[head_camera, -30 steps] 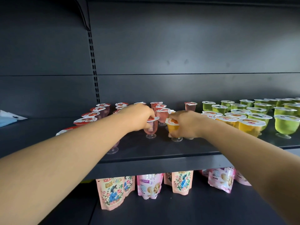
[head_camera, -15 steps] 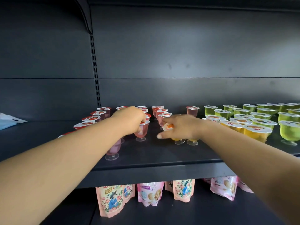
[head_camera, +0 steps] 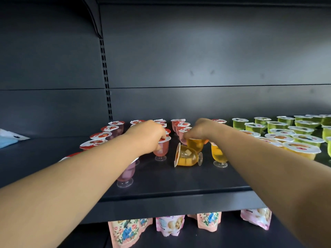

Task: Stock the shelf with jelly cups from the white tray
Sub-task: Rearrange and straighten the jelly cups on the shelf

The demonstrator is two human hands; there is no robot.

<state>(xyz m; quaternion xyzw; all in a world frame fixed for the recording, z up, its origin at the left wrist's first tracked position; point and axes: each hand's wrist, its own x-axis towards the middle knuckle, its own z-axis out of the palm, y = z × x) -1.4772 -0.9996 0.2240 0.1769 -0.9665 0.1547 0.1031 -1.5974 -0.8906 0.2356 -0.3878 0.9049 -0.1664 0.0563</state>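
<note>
Both my arms reach over the dark shelf (head_camera: 179, 181). My left hand (head_camera: 148, 136) grips the rim of a pink footed jelly cup (head_camera: 161, 149) that stands on the shelf. My right hand (head_camera: 202, 128) holds an orange jelly cup (head_camera: 196, 144) from above by its rim. In front of it another orange cup (head_camera: 187, 156) lies tipped on its side. A third orange cup (head_camera: 218, 154) stands upright beside my right forearm. A purple-pink cup (head_camera: 126, 174) stands under my left forearm. The white tray is out of view.
Rows of red-lidded pink cups (head_camera: 107, 130) fill the shelf's back left; green cups (head_camera: 275, 125) and orange cups (head_camera: 300, 151) fill the right. A white and blue packet (head_camera: 9, 138) lies far left. Flowered pouches (head_camera: 125, 233) hang on the shelf below.
One orange cup has fallen onto its side in front of my right hand. My right hand has moved back and now holds another orange cup. My left hand has stayed on the pink cup.
</note>
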